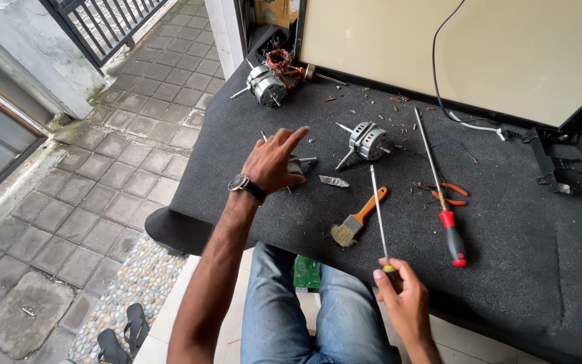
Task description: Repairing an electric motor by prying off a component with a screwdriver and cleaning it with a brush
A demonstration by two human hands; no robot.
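Fingers of the left hand [272,164] closed over a small motor part [299,164] while the right hand [402,296] gripped a long screwdriver [378,216], the fan motor [368,141] lying untouched nearby.

Large beige rectangular panel [453,47], black frame, propped at table's back

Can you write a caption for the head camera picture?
Left hand on a small motor, right hand holding a long screwdriver.
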